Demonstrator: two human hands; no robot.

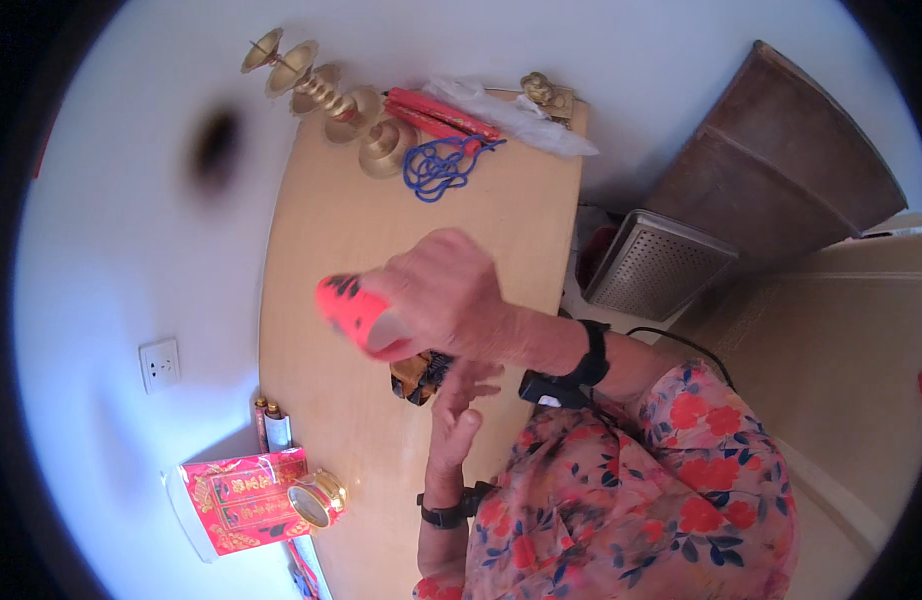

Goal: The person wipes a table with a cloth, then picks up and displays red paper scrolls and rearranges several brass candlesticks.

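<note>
My right hand is raised over the wooden table with its back towards me. It grips a red item with dark markings and a pale inner side; motion blur hides what kind of thing this is. Just below it, my left hand is held out with the fingers apart and the thumb out, with nothing seen in it. Close to the left fingertips lies a crumpled black and orange-brown item, partly hidden by my hands. Both wrists wear black straps.
Along the table's far end stand brass candle holders, red candle-like sticks, blue cord, plastic wrap and a gold-coloured figurine. A red printed packet and gold round object sit lower left. A perforated metal panel leans beyond the table.
</note>
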